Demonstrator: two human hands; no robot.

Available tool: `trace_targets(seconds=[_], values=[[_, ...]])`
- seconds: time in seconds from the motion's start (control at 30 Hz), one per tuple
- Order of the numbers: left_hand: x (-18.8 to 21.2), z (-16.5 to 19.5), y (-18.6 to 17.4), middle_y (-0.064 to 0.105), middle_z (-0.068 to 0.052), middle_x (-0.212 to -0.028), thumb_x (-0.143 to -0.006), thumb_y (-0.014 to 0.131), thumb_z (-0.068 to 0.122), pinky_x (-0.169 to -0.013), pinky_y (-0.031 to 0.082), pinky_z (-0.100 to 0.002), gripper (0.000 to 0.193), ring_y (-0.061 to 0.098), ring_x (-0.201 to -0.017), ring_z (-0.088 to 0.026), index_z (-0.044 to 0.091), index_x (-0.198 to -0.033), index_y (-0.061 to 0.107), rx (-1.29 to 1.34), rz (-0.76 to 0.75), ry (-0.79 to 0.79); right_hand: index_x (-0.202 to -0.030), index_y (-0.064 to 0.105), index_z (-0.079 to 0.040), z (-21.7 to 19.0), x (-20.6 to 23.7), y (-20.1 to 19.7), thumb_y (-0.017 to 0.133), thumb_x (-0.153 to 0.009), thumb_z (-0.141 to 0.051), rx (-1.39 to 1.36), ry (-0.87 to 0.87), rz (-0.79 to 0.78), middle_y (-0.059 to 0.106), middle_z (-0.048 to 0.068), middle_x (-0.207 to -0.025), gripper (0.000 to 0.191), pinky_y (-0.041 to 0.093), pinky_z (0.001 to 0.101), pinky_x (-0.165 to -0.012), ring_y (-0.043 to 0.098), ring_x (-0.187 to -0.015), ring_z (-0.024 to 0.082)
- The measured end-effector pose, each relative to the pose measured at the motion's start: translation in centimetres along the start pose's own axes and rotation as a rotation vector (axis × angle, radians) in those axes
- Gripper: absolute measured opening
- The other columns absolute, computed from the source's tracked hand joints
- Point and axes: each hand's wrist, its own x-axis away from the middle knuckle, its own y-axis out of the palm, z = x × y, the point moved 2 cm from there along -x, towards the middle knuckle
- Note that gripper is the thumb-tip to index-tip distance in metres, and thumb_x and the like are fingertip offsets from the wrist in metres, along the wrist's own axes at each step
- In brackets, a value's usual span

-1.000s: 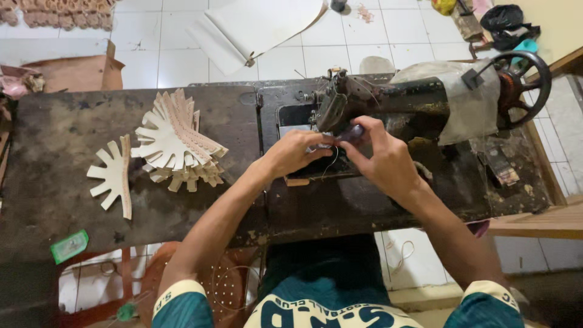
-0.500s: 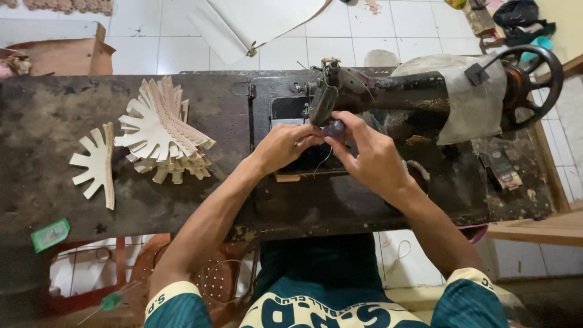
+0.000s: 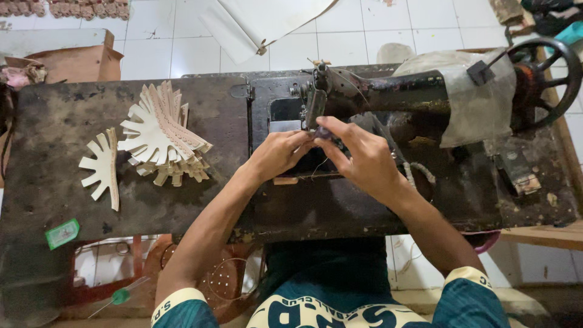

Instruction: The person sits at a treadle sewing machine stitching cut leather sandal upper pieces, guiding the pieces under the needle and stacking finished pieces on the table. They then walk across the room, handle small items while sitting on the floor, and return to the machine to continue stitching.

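An old black sewing machine (image 3: 388, 91) stands on a dark worn table (image 3: 73, 121). My left hand (image 3: 276, 155) and my right hand (image 3: 358, 158) meet just below its needle head (image 3: 316, 100). The fingertips of both pinch a small dark object (image 3: 322, 131), too small to identify, with thin thread trailing near it. A small tan piece (image 3: 285, 180) lies on the machine bed under my left wrist. To the left sits a fanned stack of cream comb-shaped cut pieces (image 3: 161, 136), with a single such piece (image 3: 103, 167) beside it.
A handwheel (image 3: 543, 76) is at the machine's right end, partly under a clear plastic sheet (image 3: 473, 97). A green packet (image 3: 62, 233) lies at the table's front left. A brown box (image 3: 73, 61) and white sheets (image 3: 261, 21) lie on the tiled floor beyond.
The view has shifted so the table sits a little lower and further right in the picture. Both hands stay together at the needle, fingers working the small dark object.
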Motion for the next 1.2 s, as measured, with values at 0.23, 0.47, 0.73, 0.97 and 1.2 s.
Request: trace_targets(seconds=[0.23,0.47,0.73,0.97,1.2], values=[[0.3,-0.4,1.1,0.071,-0.020,-0.097,-0.102,0.064,0.008,-0.073,0.053,-0.050,0.012,0.069,-0.090,-0.042,0.003,-0.112,0.060,-0.021,-0.029,-0.101,-0.132,0.060,0.001,1.7,0.9,0.8,0.080,-0.095,-0.006,-0.028,0.002,0.017,0.074,0.014,-0.115,0.042,0.060,0.0366,-0.074,0.073,-0.087,0.027],[-0.1,0.3,1.0,0.072,-0.019,-0.095,-0.096,0.064,0.004,-0.067,0.054,-0.049,0.017,0.070,-0.083,-0.042,0.004,-0.113,0.061,-0.036,0.015,-0.085,-0.134,0.065,-0.007,3.3,0.6,-0.2,0.079,-0.097,-0.010,-0.088,-0.003,-0.110,0.077,0.009,-0.109,0.039,0.063,0.0345,-0.077,0.077,-0.089,0.022],[-0.4,0.7,1.3,0.071,-0.018,-0.086,-0.098,0.067,0.010,-0.064,0.054,-0.047,0.014,0.071,-0.077,-0.038,0.007,-0.112,0.064,-0.093,0.056,-0.085,-0.127,0.065,-0.009,0.7,0.5,-1.0,0.083,-0.093,-0.021,0.084,0.080,0.073,0.074,0.013,-0.108,0.040,0.060,0.0365,-0.078,0.074,-0.092,0.026],[-0.3,0.4,1.6,0.073,-0.015,-0.086,-0.095,0.074,0.016,-0.064,0.056,-0.043,0.017,0.072,-0.075,-0.034,0.009,-0.111,0.071,-0.118,0.104,-0.071,-0.133,0.060,-0.004,0.4,0.4,-1.2,0.078,-0.098,-0.018,-0.077,0.028,0.036,0.071,0.017,-0.119,0.042,0.061,0.0394,-0.087,0.074,-0.105,0.032],[-0.1,0.2,1.2,0.074,-0.013,-0.088,-0.091,0.076,0.015,-0.069,0.057,-0.041,0.015,0.072,-0.079,-0.031,0.010,-0.105,0.073,-0.118,0.178,-0.029,-0.138,0.064,-0.003,-0.7,0.1,-0.4,0.075,-0.097,-0.007,-0.054,0.065,0.049,0.071,0.016,-0.118,0.043,0.063,0.0362,-0.086,0.074,-0.101,0.029]])
